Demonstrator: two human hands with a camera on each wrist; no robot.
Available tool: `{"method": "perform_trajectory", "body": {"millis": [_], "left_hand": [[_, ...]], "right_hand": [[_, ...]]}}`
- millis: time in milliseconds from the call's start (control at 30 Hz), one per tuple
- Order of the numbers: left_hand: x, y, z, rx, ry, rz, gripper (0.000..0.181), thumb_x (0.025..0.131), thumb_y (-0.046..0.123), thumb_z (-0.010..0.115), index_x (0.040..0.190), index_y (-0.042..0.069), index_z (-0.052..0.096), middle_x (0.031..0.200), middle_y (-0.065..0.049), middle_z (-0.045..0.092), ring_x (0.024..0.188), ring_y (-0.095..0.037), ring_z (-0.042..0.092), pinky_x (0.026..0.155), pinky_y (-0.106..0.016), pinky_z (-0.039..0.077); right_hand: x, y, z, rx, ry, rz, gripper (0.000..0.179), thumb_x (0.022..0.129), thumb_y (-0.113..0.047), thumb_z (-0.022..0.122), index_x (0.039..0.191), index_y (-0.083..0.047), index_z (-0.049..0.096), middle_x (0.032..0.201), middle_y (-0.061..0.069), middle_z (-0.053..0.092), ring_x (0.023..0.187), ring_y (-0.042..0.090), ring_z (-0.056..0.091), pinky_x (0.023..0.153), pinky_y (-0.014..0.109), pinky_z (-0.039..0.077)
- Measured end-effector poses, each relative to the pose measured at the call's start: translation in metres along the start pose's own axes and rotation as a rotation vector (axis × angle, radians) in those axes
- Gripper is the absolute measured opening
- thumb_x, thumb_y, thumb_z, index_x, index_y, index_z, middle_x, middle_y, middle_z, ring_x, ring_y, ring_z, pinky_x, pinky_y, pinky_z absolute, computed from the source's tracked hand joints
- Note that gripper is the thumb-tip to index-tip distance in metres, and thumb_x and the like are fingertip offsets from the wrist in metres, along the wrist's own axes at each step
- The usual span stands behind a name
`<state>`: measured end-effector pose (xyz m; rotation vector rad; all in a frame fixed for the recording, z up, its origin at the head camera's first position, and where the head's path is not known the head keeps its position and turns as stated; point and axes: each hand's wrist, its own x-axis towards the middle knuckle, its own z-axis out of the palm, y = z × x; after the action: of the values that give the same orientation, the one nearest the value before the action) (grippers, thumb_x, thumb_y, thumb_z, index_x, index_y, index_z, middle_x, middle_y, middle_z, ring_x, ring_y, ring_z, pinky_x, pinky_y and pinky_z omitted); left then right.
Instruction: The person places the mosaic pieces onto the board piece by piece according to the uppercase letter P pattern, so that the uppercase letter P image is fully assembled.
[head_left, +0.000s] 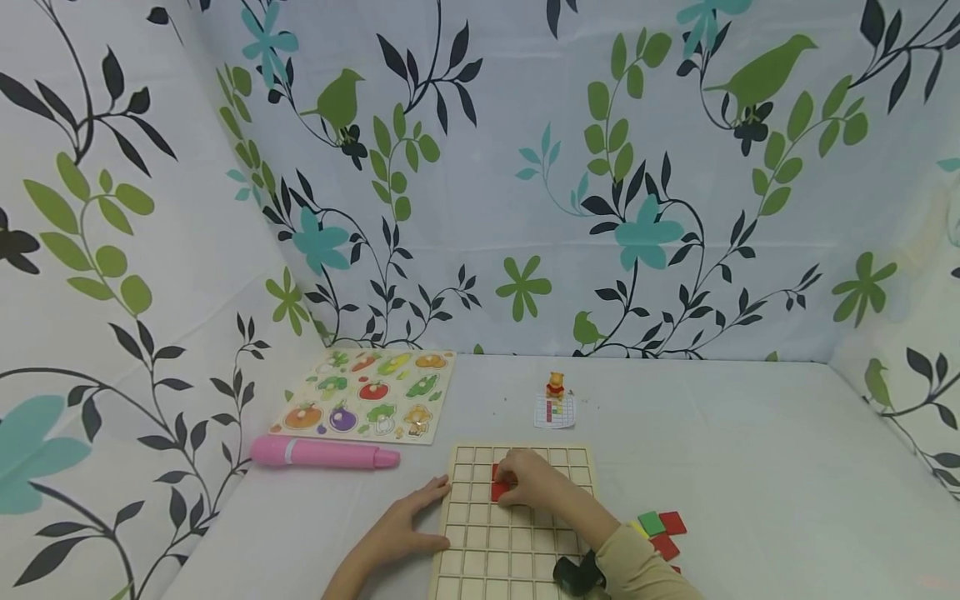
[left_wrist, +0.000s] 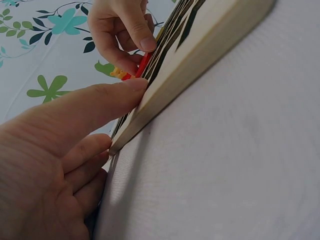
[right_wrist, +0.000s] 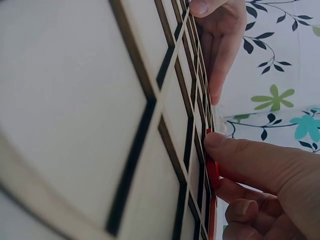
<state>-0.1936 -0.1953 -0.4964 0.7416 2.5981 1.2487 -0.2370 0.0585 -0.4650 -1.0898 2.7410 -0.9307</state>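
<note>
A pale wooden grid board [head_left: 476,562] lies flat in front of me in the head view. My right hand [head_left: 536,483] pinches a red square tile [head_left: 498,493] between thumb and fingers at an upper cell. Just above it, partly covered by the fingers, another red patch [head_left: 496,472] shows. The right wrist view has the pinched tile [right_wrist: 212,171] against the grid. My left hand [head_left: 401,529] rests at the board's left side, fingers fairly straight; in the left wrist view its thumb [left_wrist: 107,100] touches the edge.
Loose tiles, including a green one [head_left: 652,523] and a red one [head_left: 673,522], lie right of the board. Behind it, a small bear figure [head_left: 555,385] stands by a grid card [head_left: 555,417]. A pink pen-shaped thing [head_left: 330,452] and a vegetable puzzle board [head_left: 442,371] lie left.
</note>
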Motion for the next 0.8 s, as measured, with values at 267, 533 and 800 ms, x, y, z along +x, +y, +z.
{"method": "perform_trajectory", "body": {"millis": [267,533,800], "left_hand": [[0.0,0.0,0.0,-0.006,0.006,0.011,0.076,0.069,0.037,0.074,0.13,0.003,0.045,0.139,-0.009,0.034,0.127,-0.032,0.027,0.1,-0.053,0.02],[0.001,-0.002,0.001,0.0,0.009,0.026,0.075,0.069,0.037,0.074,0.13,0.003,0.046,0.139,-0.009,0.035,0.126,-0.032,0.028,0.1,-0.053,0.021],[0.001,-0.002,0.001,-0.01,0.006,0.031,0.075,0.069,0.036,0.074,0.13,0.002,0.045,0.139,-0.01,0.035,0.126,-0.033,0.027,0.1,-0.053,0.021]], "right_hand": [[0.002,0.0,0.001,0.005,-0.014,0.023,0.02,0.069,-0.012,0.077,0.081,-0.003,0.064,0.074,-0.005,0.05,0.067,0.008,0.045,0.059,0.02,0.044],[0.001,0.0,-0.001,0.013,-0.002,0.005,0.019,0.069,-0.013,0.077,0.081,-0.004,0.064,0.074,-0.005,0.053,0.067,0.008,0.047,0.059,0.02,0.045],[-0.005,-0.01,-0.016,0.077,0.038,-0.034,0.016,0.071,-0.009,0.075,0.081,-0.003,0.064,0.078,0.002,0.059,0.068,0.017,0.053,0.056,0.022,0.045]]}}
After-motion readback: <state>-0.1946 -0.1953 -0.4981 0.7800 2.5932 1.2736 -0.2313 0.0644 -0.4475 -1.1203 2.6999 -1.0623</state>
